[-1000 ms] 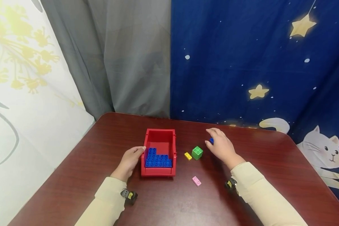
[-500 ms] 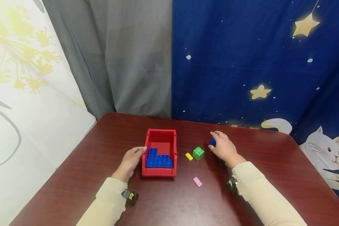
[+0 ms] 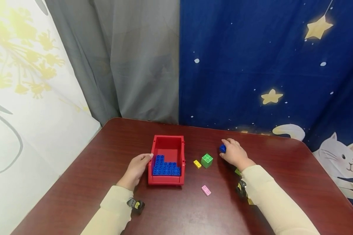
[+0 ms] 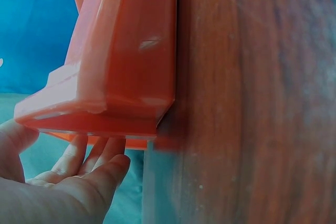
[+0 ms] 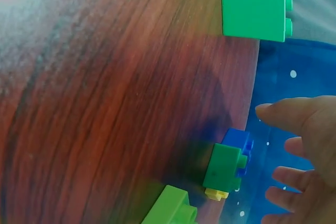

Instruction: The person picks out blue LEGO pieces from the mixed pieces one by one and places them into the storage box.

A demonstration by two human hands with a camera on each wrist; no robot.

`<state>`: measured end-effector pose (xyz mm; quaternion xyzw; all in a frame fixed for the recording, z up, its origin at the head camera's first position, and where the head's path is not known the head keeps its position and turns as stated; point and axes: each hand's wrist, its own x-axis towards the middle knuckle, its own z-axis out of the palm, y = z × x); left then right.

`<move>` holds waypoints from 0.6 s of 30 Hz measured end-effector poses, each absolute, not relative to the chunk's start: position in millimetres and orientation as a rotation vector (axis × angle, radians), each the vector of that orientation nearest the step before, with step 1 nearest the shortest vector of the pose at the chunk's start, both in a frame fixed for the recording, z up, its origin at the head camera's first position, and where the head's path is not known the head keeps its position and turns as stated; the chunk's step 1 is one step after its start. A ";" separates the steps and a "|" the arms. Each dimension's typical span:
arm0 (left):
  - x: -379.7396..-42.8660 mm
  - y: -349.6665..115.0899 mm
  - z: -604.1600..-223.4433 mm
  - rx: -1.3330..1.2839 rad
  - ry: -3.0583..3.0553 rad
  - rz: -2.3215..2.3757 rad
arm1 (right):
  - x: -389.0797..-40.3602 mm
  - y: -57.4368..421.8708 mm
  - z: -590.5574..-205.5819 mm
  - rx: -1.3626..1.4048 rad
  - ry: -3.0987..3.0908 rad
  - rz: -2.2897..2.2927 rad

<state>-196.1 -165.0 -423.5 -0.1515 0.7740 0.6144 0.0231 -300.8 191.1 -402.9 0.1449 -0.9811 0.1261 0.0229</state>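
My left hand (image 3: 136, 169) holds the near left rim of a red open-topped bin (image 3: 166, 180). Up close, in the left wrist view, thumb and fingertips meet the edge of the bin's wall (image 4: 142, 51). Inside the bin, several blue studded bricks (image 3: 165, 169) fill the front part. Over on the right, my right hand (image 3: 234, 153) reaches over a blue brick (image 3: 222, 148), its fingers loosely spread. From the right wrist, the thumb and fingers show apart from that blue brick (image 5: 237, 138), which a green brick (image 5: 222, 166) partly covers.
Between bin and right hand stand a green brick (image 3: 207, 160) and a flat yellow one (image 3: 197, 164). A pink brick (image 3: 206, 190) lies nearer. A lime brick (image 3: 238, 171) and a yellow piece (image 3: 250, 202) show beside the right forearm. Curtains hang behind the table.
My right hand has lowered slightly towards the blue brick, and more of the lime brick and yellow piece shows beside the forearm. The left hand stays at the bin's rim.
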 end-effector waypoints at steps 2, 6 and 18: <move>-196.0 -164.8 -423.6 -0.470 2.398 1.904 | -302.0 190.9 -403.3 0.445 -3.061 0.386; -196.0 -164.9 -424.3 -0.467 2.404 1.902 | -306.1 190.1 -404.7 0.419 -3.113 0.385; -195.8 -163.9 -425.5 -0.476 2.407 1.897 | -314.3 188.0 -408.0 0.416 -3.142 0.314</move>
